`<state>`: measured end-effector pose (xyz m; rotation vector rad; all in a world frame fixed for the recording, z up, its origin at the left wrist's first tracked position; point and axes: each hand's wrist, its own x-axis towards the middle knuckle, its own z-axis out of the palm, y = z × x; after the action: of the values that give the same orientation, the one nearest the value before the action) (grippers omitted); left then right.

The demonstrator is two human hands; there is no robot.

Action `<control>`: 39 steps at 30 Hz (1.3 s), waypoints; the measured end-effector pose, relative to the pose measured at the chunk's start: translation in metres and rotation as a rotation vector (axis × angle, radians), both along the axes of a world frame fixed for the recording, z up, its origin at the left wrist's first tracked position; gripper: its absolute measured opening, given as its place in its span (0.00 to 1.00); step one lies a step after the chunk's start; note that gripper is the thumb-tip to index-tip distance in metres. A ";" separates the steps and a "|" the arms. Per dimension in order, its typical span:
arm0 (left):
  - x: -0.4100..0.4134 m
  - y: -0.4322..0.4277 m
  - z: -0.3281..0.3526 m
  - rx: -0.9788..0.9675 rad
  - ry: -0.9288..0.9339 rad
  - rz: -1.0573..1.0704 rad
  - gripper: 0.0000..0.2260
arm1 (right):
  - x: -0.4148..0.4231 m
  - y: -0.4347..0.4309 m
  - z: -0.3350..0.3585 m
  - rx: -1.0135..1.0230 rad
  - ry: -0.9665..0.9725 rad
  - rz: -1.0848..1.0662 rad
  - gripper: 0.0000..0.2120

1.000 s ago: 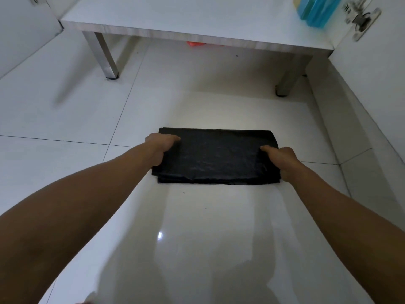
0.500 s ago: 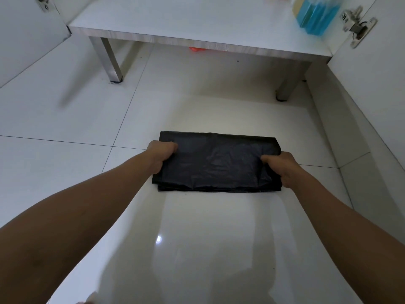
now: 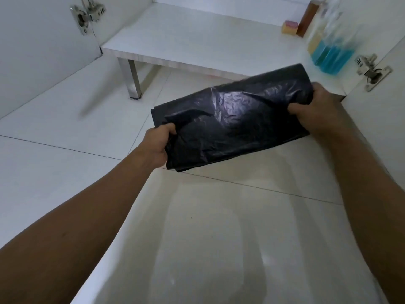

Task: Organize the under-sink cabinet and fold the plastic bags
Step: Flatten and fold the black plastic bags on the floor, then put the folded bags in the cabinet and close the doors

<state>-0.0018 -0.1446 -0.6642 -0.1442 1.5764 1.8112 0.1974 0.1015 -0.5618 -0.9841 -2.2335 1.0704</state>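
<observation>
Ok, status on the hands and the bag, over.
Left hand grips bag at left end, right hand at right end. Bag folded, black, held up, tilted. Nothing between it and shelf.

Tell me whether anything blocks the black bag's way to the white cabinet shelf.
Nothing visible does. The left hand and right hand hold the black bag before the white shelf; the sponge and bottles stand at its right end.

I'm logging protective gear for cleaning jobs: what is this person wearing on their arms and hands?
Nothing shows. The left forearm and right forearm are bare to the frame's edge, no sleeve in view. The left hand and right hand have no gloves; no watch, bracelet or ring is visible.
</observation>
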 end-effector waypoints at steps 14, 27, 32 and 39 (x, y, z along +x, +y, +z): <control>-0.169 0.023 0.112 0.298 -0.176 0.394 0.16 | -0.338 -0.062 0.208 0.826 0.001 0.081 0.17; -0.243 0.041 0.106 0.399 -0.232 0.300 0.14 | -0.461 -0.065 0.080 0.656 0.105 0.234 0.32; -0.241 0.048 0.095 0.424 -0.207 0.314 0.08 | -0.425 -0.056 0.025 0.388 -0.068 0.174 0.13; -0.253 0.046 0.070 0.065 0.028 0.397 0.10 | -0.393 -0.052 -0.017 0.269 -0.383 0.281 0.22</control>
<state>-0.2547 -0.0982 -0.5937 -0.4288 1.5879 2.1717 -0.1952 0.0499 -0.5786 -0.8292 -2.8049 0.7004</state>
